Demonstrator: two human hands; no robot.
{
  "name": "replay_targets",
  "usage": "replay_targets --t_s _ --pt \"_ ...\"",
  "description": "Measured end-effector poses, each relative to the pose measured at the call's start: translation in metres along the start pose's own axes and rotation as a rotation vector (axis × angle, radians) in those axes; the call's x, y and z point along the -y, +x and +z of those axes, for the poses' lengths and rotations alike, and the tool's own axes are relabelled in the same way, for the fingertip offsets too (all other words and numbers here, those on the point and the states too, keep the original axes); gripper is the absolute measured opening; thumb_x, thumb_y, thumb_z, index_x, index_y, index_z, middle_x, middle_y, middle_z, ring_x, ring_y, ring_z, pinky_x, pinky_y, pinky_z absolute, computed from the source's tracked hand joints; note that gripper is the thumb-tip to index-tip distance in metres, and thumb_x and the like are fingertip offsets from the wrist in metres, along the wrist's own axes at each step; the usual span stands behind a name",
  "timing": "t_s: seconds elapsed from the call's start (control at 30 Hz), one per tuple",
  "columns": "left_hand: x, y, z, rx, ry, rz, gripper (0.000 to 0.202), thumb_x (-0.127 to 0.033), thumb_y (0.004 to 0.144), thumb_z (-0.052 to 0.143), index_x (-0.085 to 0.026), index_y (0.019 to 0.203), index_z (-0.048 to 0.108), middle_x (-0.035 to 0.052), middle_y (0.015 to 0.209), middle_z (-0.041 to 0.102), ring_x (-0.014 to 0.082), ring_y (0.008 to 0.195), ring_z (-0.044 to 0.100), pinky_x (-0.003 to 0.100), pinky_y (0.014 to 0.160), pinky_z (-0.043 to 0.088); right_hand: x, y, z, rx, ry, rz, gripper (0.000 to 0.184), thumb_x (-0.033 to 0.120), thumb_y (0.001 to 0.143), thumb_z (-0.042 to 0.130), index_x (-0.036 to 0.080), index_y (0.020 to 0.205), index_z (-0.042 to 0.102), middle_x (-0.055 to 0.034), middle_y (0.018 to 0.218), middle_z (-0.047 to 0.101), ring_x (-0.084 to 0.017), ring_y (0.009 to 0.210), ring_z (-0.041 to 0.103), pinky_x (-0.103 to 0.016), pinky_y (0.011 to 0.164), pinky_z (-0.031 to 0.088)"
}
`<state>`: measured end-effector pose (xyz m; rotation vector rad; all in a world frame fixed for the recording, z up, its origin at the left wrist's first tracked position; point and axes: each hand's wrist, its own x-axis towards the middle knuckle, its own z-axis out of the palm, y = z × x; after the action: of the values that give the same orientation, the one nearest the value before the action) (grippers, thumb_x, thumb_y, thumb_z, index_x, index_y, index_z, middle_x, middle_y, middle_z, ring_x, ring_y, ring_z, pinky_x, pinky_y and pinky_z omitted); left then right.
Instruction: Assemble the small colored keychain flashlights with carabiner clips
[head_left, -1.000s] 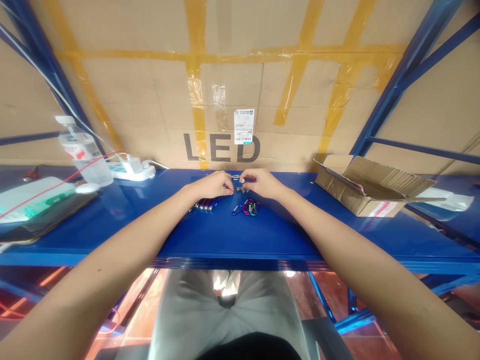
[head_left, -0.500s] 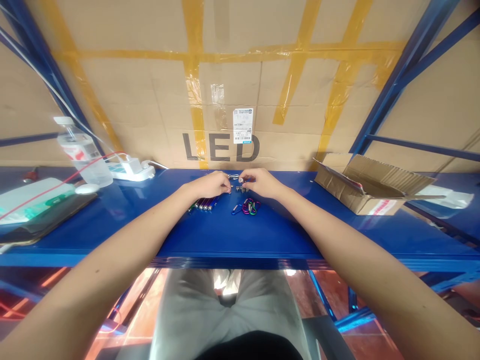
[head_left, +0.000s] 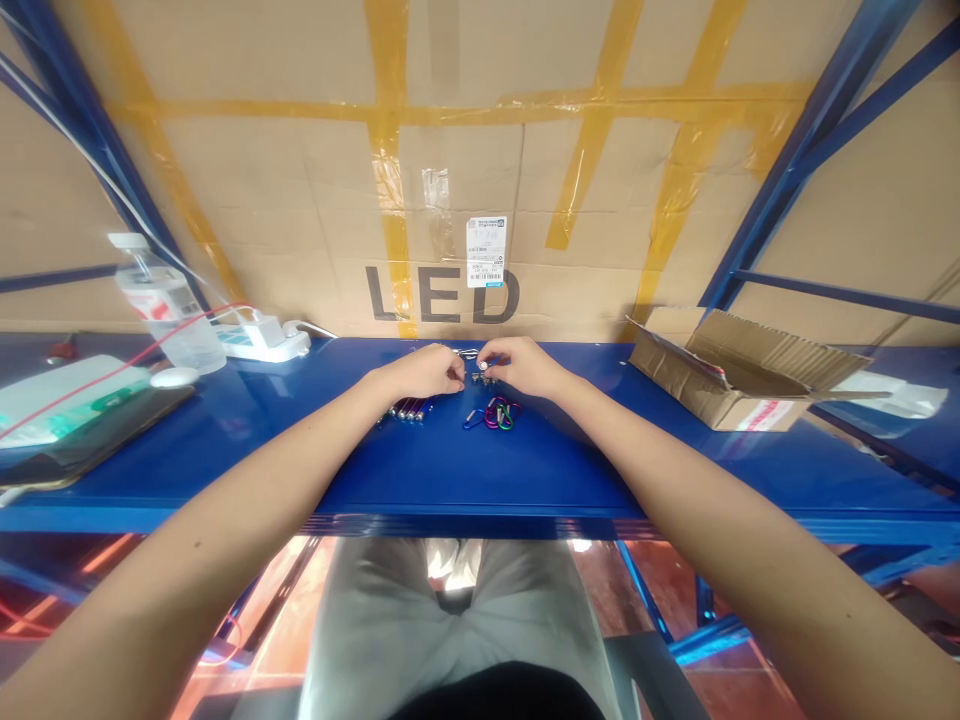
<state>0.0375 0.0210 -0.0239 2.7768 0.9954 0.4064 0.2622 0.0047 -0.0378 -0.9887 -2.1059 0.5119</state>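
Note:
Over the blue table my left hand (head_left: 427,370) is closed, thumb and fingers pressed together. What it holds, if anything, is too small to make out. Across a narrow gap, my right hand (head_left: 523,364) pinches a small shiny metal piece (head_left: 484,366) at its fingertips. Several small metal parts (head_left: 482,380) lie just below those fingers. Coloured carabiners (head_left: 495,414) in blue, purple and green rest nearer to me. Beside my left wrist is a row of thin metallic tubes (head_left: 409,409), partly hidden by the hand. Silver metal pieces (head_left: 468,353) lie behind, between the hands.
An opened cardboard box (head_left: 742,385) stands on the right of the blue table (head_left: 480,475). To the left are a water bottle (head_left: 169,310), a white power strip (head_left: 270,345), a red cable and a dark flat case (head_left: 97,440). A large taped carton (head_left: 315,220) rises behind.
My left fingers have curled slightly and shifted a little. My right fingertips have turned the small metal piece, which now shows more clearly. The things on the table have stayed put.

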Motion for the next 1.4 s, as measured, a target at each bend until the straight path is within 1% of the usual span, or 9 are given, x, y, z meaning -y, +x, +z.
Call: replay_targets --t_s 0.07,0.2,0.3,0.43,0.77,1.0,1.13,1.27,1.4 --pt "-0.003 -0.001 -0.002 -0.087 0.031 0.012 0.012 -0.028 0.082 0.065 -0.02 0.081 0.074 0.0034 0.083 0.074 0.0168 0.07 0.064 0.029 0.064 0.047 -0.001 0.0 -0.001 -0.005 0.002 0.006 0.015 0.013 0.073 0.065 0.021 0.082 0.073 -0.0027 0.088 0.075 -0.02 0.084 0.067 -0.037 0.084 0.053" --pt "-0.014 -0.002 -0.006 -0.4 0.103 0.142 0.016 -0.028 0.089 0.06 -0.019 0.086 0.072 0.0058 0.087 0.07 0.02 0.083 0.063 0.033 0.076 0.049 -0.003 -0.001 -0.002 -0.027 0.006 0.026 0.015 0.015 0.075 0.065 0.02 0.086 0.074 -0.0037 0.09 0.075 -0.021 0.084 0.067 -0.037 0.084 0.052" --pt "-0.022 -0.001 -0.005 -0.493 0.145 0.259 0.021 -0.028 0.095 0.055 -0.019 0.091 0.073 0.007 0.092 0.069 0.0201 0.088 0.064 0.034 0.08 0.05 -0.003 0.0 -0.003 -0.024 0.005 0.024 0.012 0.017 0.074 0.066 0.02 0.084 0.072 -0.003 0.086 0.075 -0.021 0.084 0.066 -0.037 0.083 0.051" --pt "-0.025 0.002 0.001 -0.471 0.225 0.32 0.021 -0.027 0.097 0.054 -0.02 0.096 0.073 0.0081 0.097 0.07 0.0208 0.09 0.065 0.036 0.083 0.051 -0.002 0.0 -0.004 -0.022 -0.005 -0.001 0.004 0.021 0.073 0.066 0.019 0.076 0.069 -0.0015 0.079 0.072 -0.022 0.081 0.065 -0.035 0.079 0.049" --pt "-0.02 0.004 0.004 -0.49 0.281 0.402 0.022 -0.026 0.098 0.053 -0.019 0.096 0.074 0.0087 0.097 0.07 0.0209 0.089 0.066 0.035 0.081 0.053 -0.002 0.0 -0.004 -0.011 -0.01 -0.027 0.008 0.023 0.073 0.063 0.018 0.076 0.068 -0.0011 0.079 0.071 -0.02 0.079 0.063 -0.032 0.076 0.048" --pt "-0.02 0.004 0.004 -0.474 0.284 0.395 0.022 -0.027 0.098 0.054 -0.019 0.099 0.074 0.0094 0.099 0.071 0.0217 0.091 0.067 0.036 0.082 0.054 -0.007 0.002 -0.003 -0.013 0.008 -0.04 0.01 0.024 0.075 0.064 0.018 0.08 0.07 -0.0014 0.081 0.073 -0.021 0.082 0.065 -0.033 0.079 0.049" --pt "-0.02 0.0 0.002 -0.498 0.239 0.354 0.021 -0.025 0.095 0.056 -0.018 0.103 0.074 0.0082 0.099 0.071 0.0208 0.091 0.067 0.035 0.083 0.054 -0.008 0.001 -0.003 -0.017 0.046 -0.021 0.015 0.023 0.074 0.065 0.017 0.086 0.073 -0.0038 0.088 0.075 -0.022 0.086 0.067 -0.035 0.083 0.051" --pt "-0.021 -0.003 0.0 -0.514 0.234 0.351 0.023 -0.021 0.094 0.053 -0.019 0.1 0.074 0.0074 0.099 0.071 0.0193 0.088 0.067 0.034 0.08 0.054 -0.004 0.0 -0.005 -0.024 0.037 -0.002 0.016 0.021 0.073 0.065 0.017 0.086 0.073 -0.0044 0.088 0.075 -0.021 0.086 0.067 -0.035 0.084 0.051" --pt "-0.022 -0.002 0.002 -0.483 0.261 0.367 0.025 -0.017 0.09 0.052 -0.021 0.099 0.076 0.0067 0.101 0.07 0.0202 0.091 0.066 0.035 0.082 0.053 -0.002 -0.001 -0.005 -0.029 0.024 -0.003 0.015 0.022 0.074 0.064 0.018 0.085 0.073 -0.0034 0.085 0.074 -0.021 0.084 0.065 -0.036 0.083 0.05"
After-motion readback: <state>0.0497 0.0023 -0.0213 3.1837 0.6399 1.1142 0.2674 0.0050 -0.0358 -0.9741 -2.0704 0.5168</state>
